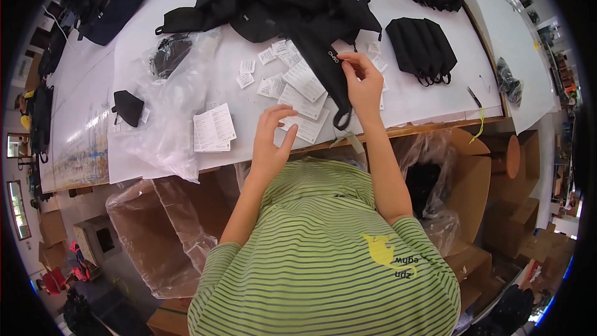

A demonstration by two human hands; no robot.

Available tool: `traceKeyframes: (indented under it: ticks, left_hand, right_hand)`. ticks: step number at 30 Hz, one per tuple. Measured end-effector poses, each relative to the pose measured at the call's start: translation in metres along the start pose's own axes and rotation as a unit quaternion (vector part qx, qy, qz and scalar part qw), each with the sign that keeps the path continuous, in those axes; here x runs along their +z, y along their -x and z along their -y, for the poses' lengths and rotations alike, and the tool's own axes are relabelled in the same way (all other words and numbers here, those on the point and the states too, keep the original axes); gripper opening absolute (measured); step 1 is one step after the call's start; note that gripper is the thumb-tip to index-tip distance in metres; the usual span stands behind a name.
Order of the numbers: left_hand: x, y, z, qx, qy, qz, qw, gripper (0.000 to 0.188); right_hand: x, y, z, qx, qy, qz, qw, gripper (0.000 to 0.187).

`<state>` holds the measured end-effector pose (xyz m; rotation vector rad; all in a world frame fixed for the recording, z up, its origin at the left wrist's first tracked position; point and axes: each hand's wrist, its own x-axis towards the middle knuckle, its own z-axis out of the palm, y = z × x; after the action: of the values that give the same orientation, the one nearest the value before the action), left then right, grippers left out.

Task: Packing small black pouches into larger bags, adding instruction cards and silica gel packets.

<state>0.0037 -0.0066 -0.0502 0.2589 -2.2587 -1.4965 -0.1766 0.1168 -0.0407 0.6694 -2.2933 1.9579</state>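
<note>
A long, narrow black fabric piece point(318, 65) with a small loop at its near end slants toward me across the white table. My right hand point(365, 84) pinches its right edge, beside a small pale printed mark. My left hand point(272, 140) holds nothing; its fingers are apart, curved over the near part of some white printed slips point(305, 81). Those slips lie loosely spread, partly hidden under the black piece. Beyond both hands rises a jumbled pile of similar black fabric pieces point(267, 9).
A neat black fabric stack point(421, 50) sits right of my right hand. Leftward lie printed sheets point(214, 128), a clear plastic bag point(174, 102) and a small black piece point(129, 109). A dark pointed tool point(474, 96) rests near the right edge. Below the table stand plastic-lined cartons point(466, 193).
</note>
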Motion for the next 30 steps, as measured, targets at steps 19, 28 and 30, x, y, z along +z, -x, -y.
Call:
traceKeyframes:
  ticks: [19, 28, 30]
  left_hand:
    - [-0.009, 0.008, -0.022, 0.177, -0.291, -0.074, 0.937, 0.042]
    - [-0.022, -0.004, -0.031, 0.224, -0.289, 0.006, 0.931, 0.035]
    - [-0.023, -0.002, -0.029, 0.216, -0.272, 0.031, 0.937, 0.036]
  right_hand:
    - [-0.029, 0.055, 0.04, 0.217, -0.229, 0.172, 0.933, 0.016]
    - [-0.03, 0.052, 0.029, 0.246, -0.221, 0.247, 0.911, 0.016]
    - [-0.03, 0.054, 0.028, 0.248, -0.215, 0.259, 0.908, 0.016]
